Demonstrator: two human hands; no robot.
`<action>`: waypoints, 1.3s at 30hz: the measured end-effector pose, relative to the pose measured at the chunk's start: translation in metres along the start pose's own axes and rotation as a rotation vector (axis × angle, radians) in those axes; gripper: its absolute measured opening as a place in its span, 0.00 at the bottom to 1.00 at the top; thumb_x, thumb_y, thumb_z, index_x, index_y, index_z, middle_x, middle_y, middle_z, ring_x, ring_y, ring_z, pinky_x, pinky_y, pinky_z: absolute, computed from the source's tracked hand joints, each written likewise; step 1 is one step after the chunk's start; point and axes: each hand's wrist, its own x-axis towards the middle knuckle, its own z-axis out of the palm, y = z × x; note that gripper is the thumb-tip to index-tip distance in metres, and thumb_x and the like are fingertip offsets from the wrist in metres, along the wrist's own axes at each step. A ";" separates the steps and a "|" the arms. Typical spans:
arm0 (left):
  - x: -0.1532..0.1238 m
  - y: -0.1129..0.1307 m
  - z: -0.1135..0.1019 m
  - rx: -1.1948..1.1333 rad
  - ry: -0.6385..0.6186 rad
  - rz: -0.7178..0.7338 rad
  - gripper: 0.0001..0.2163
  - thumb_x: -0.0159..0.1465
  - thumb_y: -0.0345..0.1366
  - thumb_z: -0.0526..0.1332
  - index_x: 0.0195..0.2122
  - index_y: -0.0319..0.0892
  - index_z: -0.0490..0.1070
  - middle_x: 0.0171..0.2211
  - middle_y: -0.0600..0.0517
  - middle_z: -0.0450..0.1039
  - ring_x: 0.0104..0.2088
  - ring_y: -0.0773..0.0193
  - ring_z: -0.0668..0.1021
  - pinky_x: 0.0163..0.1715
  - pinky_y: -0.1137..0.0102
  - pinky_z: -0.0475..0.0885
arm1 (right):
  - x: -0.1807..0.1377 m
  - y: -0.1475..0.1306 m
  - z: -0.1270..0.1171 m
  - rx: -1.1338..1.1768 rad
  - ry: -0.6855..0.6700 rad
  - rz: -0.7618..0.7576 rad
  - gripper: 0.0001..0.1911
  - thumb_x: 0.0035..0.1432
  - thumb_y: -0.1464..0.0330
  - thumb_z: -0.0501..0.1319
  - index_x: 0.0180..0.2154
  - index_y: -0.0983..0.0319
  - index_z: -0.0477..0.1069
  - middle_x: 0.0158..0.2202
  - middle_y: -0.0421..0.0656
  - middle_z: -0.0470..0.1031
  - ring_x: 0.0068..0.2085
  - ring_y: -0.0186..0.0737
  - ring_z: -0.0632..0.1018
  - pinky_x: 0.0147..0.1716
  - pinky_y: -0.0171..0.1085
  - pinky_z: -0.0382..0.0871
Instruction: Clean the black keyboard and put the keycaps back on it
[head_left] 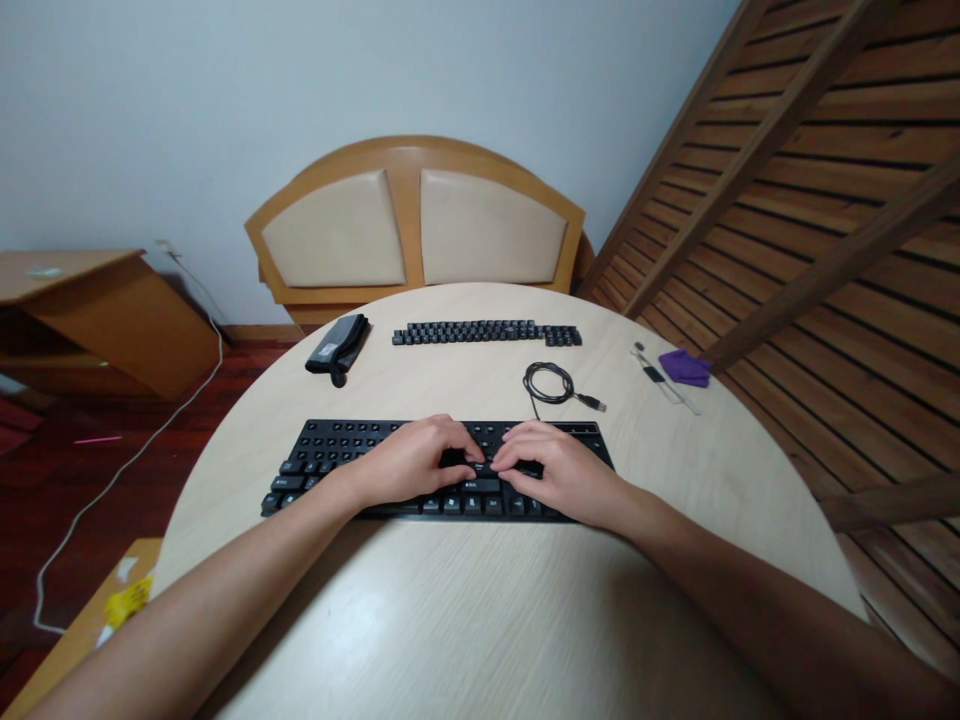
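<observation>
A black keyboard [330, 455] lies across the round pale wooden table [480, 610] in front of me. Both my hands rest on its middle. My left hand [416, 465] and my right hand [559, 470] have curled fingers, and their fingertips meet from either side on one wide keycap [480, 467] in the right half of the keyboard. My forearms reach in from the bottom corners. The keys under my palms are hidden.
A row of loose black keycaps [486, 333] lies at the table's far side, with a black pouch [337, 347] to its left. A coiled USB cable [551, 385], small tools [660, 378] and a purple cloth [684, 367] lie at the right. A slatted wooden frame [810, 200] leans at the right.
</observation>
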 end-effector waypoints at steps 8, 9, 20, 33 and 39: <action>-0.001 -0.002 -0.001 0.005 -0.034 0.028 0.06 0.67 0.29 0.65 0.42 0.42 0.80 0.41 0.49 0.80 0.44 0.59 0.79 0.48 0.66 0.72 | -0.002 0.003 0.002 -0.025 0.017 -0.048 0.05 0.63 0.72 0.64 0.39 0.59 0.79 0.39 0.44 0.82 0.48 0.46 0.79 0.50 0.46 0.72; -0.001 -0.003 -0.001 0.004 -0.040 0.035 0.06 0.67 0.29 0.64 0.42 0.42 0.80 0.42 0.48 0.80 0.44 0.59 0.79 0.48 0.66 0.72 | -0.002 0.004 0.003 -0.026 0.015 -0.048 0.05 0.63 0.72 0.64 0.39 0.59 0.78 0.39 0.43 0.82 0.48 0.46 0.79 0.50 0.46 0.72; -0.001 -0.006 0.005 0.015 -0.017 0.015 0.06 0.66 0.28 0.64 0.40 0.41 0.80 0.41 0.49 0.80 0.43 0.60 0.80 0.47 0.67 0.73 | 0.001 0.001 0.003 -0.009 -0.013 -0.066 0.05 0.63 0.74 0.64 0.37 0.59 0.78 0.39 0.43 0.82 0.45 0.44 0.79 0.50 0.45 0.72; 0.000 0.004 0.002 0.072 -0.011 0.051 0.07 0.66 0.29 0.62 0.36 0.41 0.81 0.39 0.48 0.80 0.39 0.62 0.81 0.41 0.70 0.74 | 0.001 -0.004 0.005 0.018 0.001 0.061 0.07 0.58 0.77 0.65 0.33 0.59 0.78 0.39 0.43 0.82 0.45 0.42 0.80 0.45 0.40 0.74; 0.000 0.003 0.001 0.077 -0.027 0.047 0.06 0.65 0.28 0.63 0.36 0.41 0.82 0.40 0.49 0.80 0.38 0.63 0.81 0.40 0.71 0.73 | 0.001 -0.005 0.005 0.009 0.012 0.055 0.07 0.58 0.76 0.65 0.34 0.59 0.78 0.40 0.43 0.83 0.45 0.43 0.80 0.46 0.41 0.74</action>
